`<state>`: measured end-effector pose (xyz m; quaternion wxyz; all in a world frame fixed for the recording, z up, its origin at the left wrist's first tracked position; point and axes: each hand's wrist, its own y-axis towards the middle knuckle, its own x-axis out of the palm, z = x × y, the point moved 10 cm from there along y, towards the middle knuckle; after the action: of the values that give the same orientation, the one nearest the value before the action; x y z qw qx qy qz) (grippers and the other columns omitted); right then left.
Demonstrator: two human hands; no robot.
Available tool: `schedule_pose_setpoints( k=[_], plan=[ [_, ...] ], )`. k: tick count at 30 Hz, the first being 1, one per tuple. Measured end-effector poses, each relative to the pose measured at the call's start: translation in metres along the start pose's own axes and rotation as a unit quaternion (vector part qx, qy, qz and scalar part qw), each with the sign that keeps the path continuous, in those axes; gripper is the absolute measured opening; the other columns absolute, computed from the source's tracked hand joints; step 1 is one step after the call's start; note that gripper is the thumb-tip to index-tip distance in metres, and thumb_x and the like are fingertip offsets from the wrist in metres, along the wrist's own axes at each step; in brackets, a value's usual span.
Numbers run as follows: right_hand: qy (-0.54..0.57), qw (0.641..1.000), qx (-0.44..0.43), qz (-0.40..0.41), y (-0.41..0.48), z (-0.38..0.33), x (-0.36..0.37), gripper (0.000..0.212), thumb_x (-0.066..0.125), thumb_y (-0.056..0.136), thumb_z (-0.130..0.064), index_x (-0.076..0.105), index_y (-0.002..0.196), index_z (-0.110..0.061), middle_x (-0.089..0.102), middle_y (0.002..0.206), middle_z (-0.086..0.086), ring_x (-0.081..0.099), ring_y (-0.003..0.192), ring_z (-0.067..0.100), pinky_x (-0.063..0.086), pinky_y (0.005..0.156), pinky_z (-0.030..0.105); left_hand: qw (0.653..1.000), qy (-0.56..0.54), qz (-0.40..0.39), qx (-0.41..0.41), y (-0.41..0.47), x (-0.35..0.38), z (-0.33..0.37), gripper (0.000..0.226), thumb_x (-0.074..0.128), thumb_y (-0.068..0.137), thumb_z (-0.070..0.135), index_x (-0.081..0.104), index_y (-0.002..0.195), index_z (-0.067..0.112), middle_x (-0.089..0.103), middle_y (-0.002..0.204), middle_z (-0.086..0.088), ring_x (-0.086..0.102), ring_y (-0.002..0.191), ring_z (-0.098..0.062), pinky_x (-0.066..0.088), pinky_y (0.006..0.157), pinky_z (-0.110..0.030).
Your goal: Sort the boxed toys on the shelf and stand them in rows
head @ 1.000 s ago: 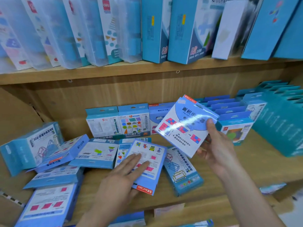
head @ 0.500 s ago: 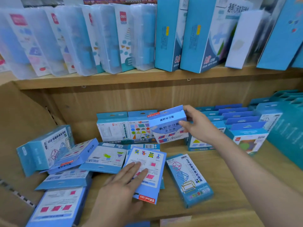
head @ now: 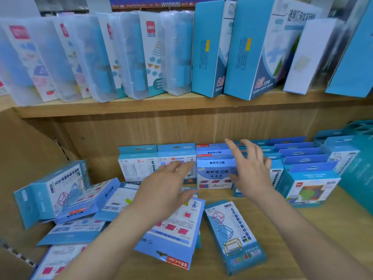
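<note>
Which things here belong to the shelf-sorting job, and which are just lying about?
Job: left hand, right hand, both empty; upright boxes at the back; flat box with pink squares; flat box with frame drawings; tumbled boxes at left.
Likely bystanders: clear cases and tall blue boxes on the upper shelf; teal packs at right.

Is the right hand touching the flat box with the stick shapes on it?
Apart. Head view shows bare shelf between the right hand and that flat box.
</note>
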<state>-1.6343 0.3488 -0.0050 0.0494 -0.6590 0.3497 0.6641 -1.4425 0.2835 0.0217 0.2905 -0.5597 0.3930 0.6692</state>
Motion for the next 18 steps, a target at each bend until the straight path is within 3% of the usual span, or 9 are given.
schedule_pose_setpoints(
  k=[3, 5, 8, 11, 14, 18],
  plan=[
    [0.006, 0.999, 0.048, 0.016, -0.008, 0.027, -0.006, 0.093, 0.075, 0.074, -0.041, 0.015, 0.145, -0.042, 0.024, 0.147, 0.007, 0.022, 0.133, 0.026, 0.032, 0.094, 0.050, 1.000, 0.028, 0.001, -0.007, 0.048, 0.022, 0.009, 0.070, 0.059, 0.088, 0.046, 0.017, 0.143, 0.038, 0.036, 0.133, -0.002, 0.049, 0.115, -0.026, 0.051, 0.080, -0.040],
    [-0.010, 0.998, 0.057, 0.012, -0.015, 0.042, -0.005, 0.091, 0.076, 0.073, -0.041, 0.019, 0.144, -0.041, 0.029, 0.145, 0.006, 0.025, 0.132, 0.024, 0.033, 0.093, 0.048, 0.998, 0.059, -0.010, 0.016, 0.069, 0.039, 0.020, 0.073, 0.061, 0.088, 0.043, 0.013, 0.143, 0.038, 0.032, 0.138, -0.006, 0.049, 0.114, -0.028, 0.050, 0.075, -0.041],
    [-0.025, 0.999, 0.021, 0.001, -0.016, 0.052, 0.000, 0.086, 0.082, 0.068, -0.031, 0.037, 0.141, -0.035, 0.042, 0.140, 0.008, 0.034, 0.129, 0.027, 0.039, 0.088, 0.048, 0.994, 0.105, -0.015, 0.033, 0.093, 0.055, 0.030, 0.079, 0.059, 0.087, 0.048, 0.007, 0.145, 0.037, 0.035, 0.141, -0.008, 0.049, 0.118, -0.029, 0.047, 0.080, -0.041],
    [-0.010, 1.000, -0.018, 0.007, -0.013, 0.054, 0.001, 0.082, 0.088, 0.057, -0.021, 0.051, 0.130, -0.028, 0.052, 0.128, 0.010, 0.042, 0.122, 0.030, 0.047, 0.081, 0.049, 0.991, 0.136, -0.003, 0.009, 0.106, 0.058, 0.029, 0.071, 0.053, 0.090, 0.049, 0.016, 0.146, 0.026, 0.046, 0.131, -0.006, 0.050, 0.117, -0.028, 0.044, 0.087, -0.042],
    [-0.013, 0.998, -0.062, 0.014, -0.010, 0.050, -0.001, 0.080, 0.088, 0.050, -0.012, 0.053, 0.120, -0.024, 0.055, 0.121, 0.007, 0.054, 0.112, 0.030, 0.048, 0.074, 0.045, 0.992, 0.121, 0.009, -0.016, 0.111, 0.058, 0.026, 0.060, 0.050, 0.092, 0.048, 0.029, 0.141, 0.020, 0.045, 0.127, -0.005, 0.047, 0.117, -0.026, 0.046, 0.085, -0.040],
    [-0.027, 0.995, -0.094, 0.010, -0.004, 0.048, -0.002, 0.080, 0.088, 0.050, -0.011, 0.050, 0.119, -0.023, 0.057, 0.111, 0.002, 0.059, 0.100, 0.027, 0.047, 0.070, 0.040, 0.996, 0.079, -0.010, -0.029, 0.113, 0.064, 0.027, 0.058, 0.050, 0.094, 0.043, 0.028, 0.141, 0.017, 0.042, 0.130, -0.008, 0.049, 0.114, -0.028, 0.049, 0.083, -0.039]
  ],
)
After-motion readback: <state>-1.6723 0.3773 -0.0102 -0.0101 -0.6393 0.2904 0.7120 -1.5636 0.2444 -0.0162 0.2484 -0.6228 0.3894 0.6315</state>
